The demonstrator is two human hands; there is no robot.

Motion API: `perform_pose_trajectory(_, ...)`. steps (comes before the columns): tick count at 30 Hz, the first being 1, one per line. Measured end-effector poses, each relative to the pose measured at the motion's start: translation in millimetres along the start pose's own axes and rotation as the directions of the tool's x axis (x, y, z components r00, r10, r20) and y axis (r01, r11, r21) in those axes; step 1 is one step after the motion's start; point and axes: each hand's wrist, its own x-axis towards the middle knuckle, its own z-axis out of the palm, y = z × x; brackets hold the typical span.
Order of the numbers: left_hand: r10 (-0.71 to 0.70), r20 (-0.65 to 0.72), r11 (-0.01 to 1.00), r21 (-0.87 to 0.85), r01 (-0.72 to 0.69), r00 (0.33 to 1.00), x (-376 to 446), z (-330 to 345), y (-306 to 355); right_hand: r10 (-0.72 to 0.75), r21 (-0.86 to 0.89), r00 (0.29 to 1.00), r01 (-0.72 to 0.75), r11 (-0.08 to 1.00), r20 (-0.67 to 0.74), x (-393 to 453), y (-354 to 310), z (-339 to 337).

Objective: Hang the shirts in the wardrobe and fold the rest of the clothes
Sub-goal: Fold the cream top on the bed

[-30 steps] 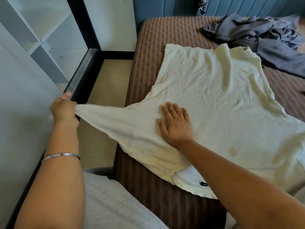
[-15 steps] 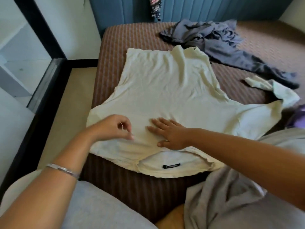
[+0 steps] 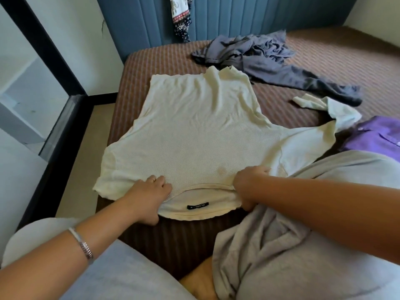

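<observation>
Gripping the neckline of the cream shirt (image 3: 194, 135): left hand (image 3: 149, 191) pinching the near left shoulder, right hand (image 3: 249, 180) curled round the collar's right side, both closed on fabric. Silver bracelet (image 3: 83, 245) on the left wrist. Spread flat on the brown striped bed (image 3: 151, 63), collar and black label (image 3: 198, 206) nearest, hem pointing away toward the blue headboard (image 3: 238, 18), long axis running near to far. Purple shirt (image 3: 374, 137) off right, crumpled grey clothes (image 3: 270, 59) further back. No containers around, honestly.
</observation>
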Motion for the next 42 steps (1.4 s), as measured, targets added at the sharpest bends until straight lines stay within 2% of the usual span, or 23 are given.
perform_pose_trajectory(4,-0.018,-0.026,0.999,-0.03,0.017,0.999,10,6,-18,0.006,0.011,0.998,-0.005,1.0,-0.065,13,10,-7)
perform_pose_trajectory(7,-0.139,0.023,0.988,-0.065,0.141,0.99,19,-2,-55,0.003,0.042,0.995,0.001,0.999,-0.099,25,35,-17)
perform_pose_trajectory(11,-0.262,0.05,0.939,-0.216,0.266,0.964,35,-28,-119,0.059,0.137,0.998,-0.06,0.989,0.015,46,84,-36)
perform_pose_trajectory(14,-0.352,-0.023,0.871,-0.376,0.318,0.936,56,-54,-156,0.113,0.264,0.989,-0.133,0.955,0.091,66,128,-49)
perform_pose_trajectory(16,-0.457,-0.003,0.744,-0.55,0.38,0.89,75,-69,-174,0.145,0.357,0.985,-0.168,0.919,0.09,79,156,-59)
perform_pose_trajectory(19,-0.576,0.179,0.392,-0.796,0.462,0.797,106,-87,-193,0.207,0.462,0.978,-0.173,0.87,-0.024,98,190,-82)
perform_pose_trajectory(20,-0.614,0.189,0.308,-0.836,0.453,0.766,118,-93,-203,0.237,0.476,0.969,-0.177,0.861,-0.068,104,199,-92)
perform_pose_trajectory(22,-0.661,0.185,0.212,-0.883,0.418,0.727,138,-104,-219,0.288,0.554,0.954,-0.192,0.81,-0.09,119,215,-109)
perform_pose_trajectory(23,-0.669,0.195,0.165,-0.902,0.4,0.717,146,-110,-229,0.307,0.614,0.95,-0.209,0.761,-0.058,125,222,-118)
perform_pose_trajectory(25,-0.614,0.277,0.111,-0.897,0.428,0.739,162,-123,-244,0.323,0.679,0.946,-0.251,0.69,0.022,142,236,-133)
perform_pose_trajectory(26,-0.555,0.32,0.142,-0.873,0.467,0.768,164,-124,-245,0.318,0.705,0.946,-0.264,0.659,0.057,150,239,-133)
perform_pose_trajectory(27,-0.474,0.371,0.232,-0.822,0.52,0.798,171,-122,-244,0.305,0.726,0.948,-0.276,0.63,0.095,158,241,-136)
perform_pose_trajectory(29,-0.297,0.482,0.474,-0.675,0.566,0.824,177,-109,-235,0.262,0.737,0.955,-0.278,0.616,0.14,176,238,-133)
perform_pose_trajectory(30,-0.21,0.53,0.571,-0.616,0.543,0.822,180,-99,-227,0.223,0.736,0.961,-0.268,0.621,0.162,182,235,-126)
perform_pose_trajectory(31,-0.145,0.551,0.631,-0.588,0.505,0.822,184,-89,-221,0.179,0.727,0.965,-0.261,0.635,0.191,185,231,-121)
perform_pose_trajectory(33,-0.103,0.534,0.695,-0.565,0.445,0.839,187,-80,-219,0.094,0.727,0.969,-0.235,0.646,0.23,189,224,-115)
perform_pose_trajectory(37,-0.049,0.597,0.749,-0.509,0.425,0.801,188,-90,-227,0.09,0.748,0.971,-0.23,0.622,0.223,193,223,-112)
perform_pose_trajectory(39,-0.065,0.595,0.736,-0.513,0.441,0.801,186,-104,-234,0.128,0.751,0.967,-0.252,0.61,0.221,195,226,-110)
perform_pose_trajectory(40,-0.084,0.583,0.703,-0.54,0.463,0.808,186,-110,-240,0.158,0.763,0.963,-0.269,0.588,0.218,196,230,-109)
perform_pose_trajectory(42,-0.16,0.528,0.564,-0.645,0.516,0.834,188,-120,-254,0.205,0.815,0.958,-0.281,0.507,0.203,199,239,-110)
